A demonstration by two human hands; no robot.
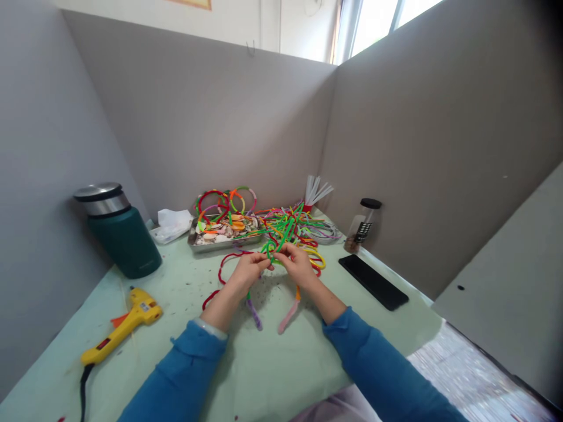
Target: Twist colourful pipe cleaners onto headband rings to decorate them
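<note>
My left hand (247,271) and my right hand (299,266) meet over the middle of the table, fingertips pinched together. Between them is a green pipe cleaner (288,231), bent into a loop near the fingers, with its long end rising away from me. Below my hands, a headband-like arch ends in a fuzzy purple leg (254,315) and a fuzzy pink leg (288,316); its top is hidden by my fingers. Red pipe cleaners (222,266) curve on the table beside my left hand. Beyond my hands lies a tangled heap of coloured pipe cleaners (303,225).
A metal tray (226,243) holds shells, with several wrapped hoops (213,205) at its back. To the left are a yellow glue gun (127,325), a green flask (123,234) and white tissue (173,224). A black phone (373,281) and a jar (363,225) are right. Grey partitions surround the table.
</note>
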